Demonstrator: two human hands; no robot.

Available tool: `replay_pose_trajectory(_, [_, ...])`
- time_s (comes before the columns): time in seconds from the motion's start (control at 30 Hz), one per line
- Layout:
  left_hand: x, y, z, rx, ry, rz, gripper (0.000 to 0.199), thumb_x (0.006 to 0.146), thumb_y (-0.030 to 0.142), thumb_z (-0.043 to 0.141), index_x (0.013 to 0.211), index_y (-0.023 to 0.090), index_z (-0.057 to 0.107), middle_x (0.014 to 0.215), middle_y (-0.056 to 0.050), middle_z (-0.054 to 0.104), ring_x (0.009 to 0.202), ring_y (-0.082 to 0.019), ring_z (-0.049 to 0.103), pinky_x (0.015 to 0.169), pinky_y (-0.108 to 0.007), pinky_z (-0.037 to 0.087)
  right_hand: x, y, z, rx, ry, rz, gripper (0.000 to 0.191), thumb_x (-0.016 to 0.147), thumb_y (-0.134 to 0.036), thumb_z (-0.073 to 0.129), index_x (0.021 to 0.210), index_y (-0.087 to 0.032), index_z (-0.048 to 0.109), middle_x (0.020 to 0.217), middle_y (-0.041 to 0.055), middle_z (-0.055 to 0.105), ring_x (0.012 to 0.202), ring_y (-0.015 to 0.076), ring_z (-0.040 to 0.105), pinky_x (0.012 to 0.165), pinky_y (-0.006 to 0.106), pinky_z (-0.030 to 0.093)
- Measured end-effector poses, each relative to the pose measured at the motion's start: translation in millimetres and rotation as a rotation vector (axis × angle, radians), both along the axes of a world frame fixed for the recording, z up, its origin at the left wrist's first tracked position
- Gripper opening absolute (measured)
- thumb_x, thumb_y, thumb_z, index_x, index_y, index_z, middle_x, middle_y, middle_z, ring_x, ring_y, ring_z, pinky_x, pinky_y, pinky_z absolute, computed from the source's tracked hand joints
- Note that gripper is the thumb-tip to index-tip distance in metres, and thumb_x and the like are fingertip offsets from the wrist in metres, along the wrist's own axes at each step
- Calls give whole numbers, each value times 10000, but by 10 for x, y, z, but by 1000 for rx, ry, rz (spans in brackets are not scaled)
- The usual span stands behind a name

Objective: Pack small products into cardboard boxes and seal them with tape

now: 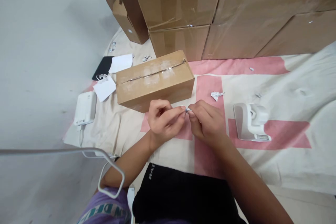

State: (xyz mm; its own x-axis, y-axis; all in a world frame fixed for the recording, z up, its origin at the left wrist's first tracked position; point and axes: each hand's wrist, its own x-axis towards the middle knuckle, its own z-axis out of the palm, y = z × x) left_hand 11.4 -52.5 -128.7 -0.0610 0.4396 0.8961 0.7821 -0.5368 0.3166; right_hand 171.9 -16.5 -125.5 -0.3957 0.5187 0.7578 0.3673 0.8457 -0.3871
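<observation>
Small bluish-white piece (pixel 187 110) — pinched, between fingers (pixel 179 112)

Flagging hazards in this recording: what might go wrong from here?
The tiny piece pinched between the left hand and right hand might slip and be hard to spot on the patterned cloth.
The pale cable crossing in front of the left forearm in this view could snag if that arm moves.

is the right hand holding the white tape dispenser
No, the white tape dispenser sits on the cloth, while the right hand and left hand pinch a small piece.
</observation>
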Motion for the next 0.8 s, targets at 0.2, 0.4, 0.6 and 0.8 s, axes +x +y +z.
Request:
replay_pose_trajectory(0.2, [-18, -18, -17, 7, 28, 13, 190, 863, 145, 762, 999, 268, 711, 863, 0, 442, 702, -110, 459, 575, -251, 437, -3, 19, -19, 21, 26, -24, 151, 965, -129, 535, 843, -217, 550, 666, -11, 531, 576, 138, 435, 544, 294, 323])
replay_pose_trajectory(0.4, [-16, 10, 18, -10, -8, 4, 245, 861, 146, 764, 1086, 227, 712, 880, -16, 502, 763, -127, 523, 617, -264, 472, -6, 29, 16, 54, 1, -42, 164, 987, -142, 529, 841, -211, 557, 658, -11, 517, 573, 131, 427, 534, 279, 321])
replay_pose_trajectory(0.6, [-87, 27, 38, -102, 78, -60, 252, 874, 95, 720, 1066, 259, 725, 863, -3, 593, 734, -112, 575, 636, -248, 493, -18, 69, 6, 60, -72, -128, 190, 1011, -148, 518, 845, -218, 582, 660, -19, 504, 583, 122, 436, 541, 261, 321])
replay_pose_trajectory(0.8, [-75, 32, 39, -134, 36, -75, 188, 892, 113, 725, 1019, 250, 708, 851, 2, 667, 734, -123, 631, 663, -264, 541, -25, 75, -13, 41, -102, -146, 199, 1020, -162, 517, 841, -216, 585, 678, -8, 519, 619, 137, 448, 568, 274, 338])
